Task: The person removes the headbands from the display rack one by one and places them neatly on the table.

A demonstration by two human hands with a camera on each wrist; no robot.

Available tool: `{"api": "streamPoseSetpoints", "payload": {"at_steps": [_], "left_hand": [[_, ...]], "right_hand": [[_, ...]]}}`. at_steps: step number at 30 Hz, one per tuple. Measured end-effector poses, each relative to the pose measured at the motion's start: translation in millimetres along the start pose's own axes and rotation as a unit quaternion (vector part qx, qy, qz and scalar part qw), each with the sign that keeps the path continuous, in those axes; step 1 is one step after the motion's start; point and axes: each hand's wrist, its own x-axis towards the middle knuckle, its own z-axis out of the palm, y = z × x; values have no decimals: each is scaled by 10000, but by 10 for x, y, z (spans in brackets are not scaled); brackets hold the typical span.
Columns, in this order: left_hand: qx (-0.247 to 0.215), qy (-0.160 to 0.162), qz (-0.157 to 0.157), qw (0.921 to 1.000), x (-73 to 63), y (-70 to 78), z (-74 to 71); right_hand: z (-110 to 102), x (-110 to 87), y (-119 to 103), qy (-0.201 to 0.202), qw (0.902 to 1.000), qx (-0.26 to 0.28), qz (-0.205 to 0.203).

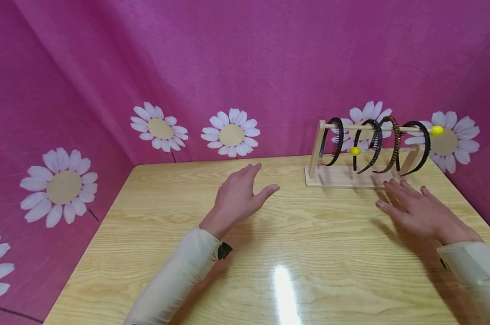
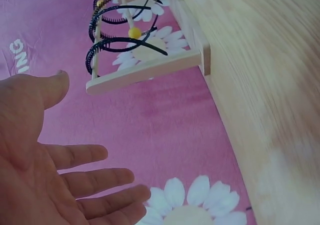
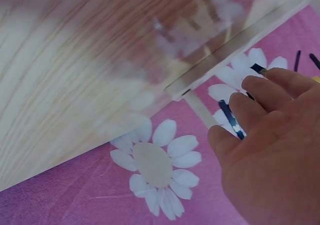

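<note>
A light wooden rack [image 1: 334, 177] stands at the back right of the table, with several toothed headbands hanging from its upper rod. From left to right come a black headband [image 1: 340, 141], a dark bluish one [image 1: 378, 142], a brown one [image 1: 397, 144] and another black one [image 1: 427, 143]. My right hand [image 1: 423, 215] hovers just in front of the rack's right end, fingers extended and holding nothing. To the left of the rack, my left hand [image 1: 236, 194] is over the table with its thumb spread and palm bare. In the left wrist view the rack's side post [image 2: 145, 74] lies beyond that thumb.
Yellow balls cap the rack's rods: one upper ball [image 1: 436, 130] and one lower ball [image 1: 355, 151]. The wooden table [image 1: 179, 212] meets a purple curtain [image 1: 269, 67] with white daisies along its back and sides. Light glares off the table near the front.
</note>
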Motion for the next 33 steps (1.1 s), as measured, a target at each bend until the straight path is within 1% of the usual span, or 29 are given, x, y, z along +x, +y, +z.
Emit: {"api": "streamPoseSetpoints", "payload": {"at_steps": [4,8,11,16,18,20,25,28,33], "left_hand": [[-309,139,29,9994,51,38,34],[-727,186,7,9972,150,88,66],[-1110,212,49,9936,236,130,100],[-1654,274,101,9858,337,210,165],[-1891,329,107,9813,369,242,196],[-2172,398,135,9752,398,282,238],[-2919,624,182,9542,486,381,345],[-3195,726,233,9445,544,442,405],[-3500,833,286,9326,650,572,493]], "right_hand": [[10,57,67,-114,9999,-70,91],[28,76,110,-122,9999,1,105],[46,87,141,-117,9999,88,82],[60,131,182,-93,9999,15,97],[60,155,201,-137,9998,-7,118],[59,159,219,-192,9997,60,171],[68,172,283,-227,9989,316,270],[85,172,326,-208,9988,336,279],[93,165,368,-205,9991,185,336]]}}
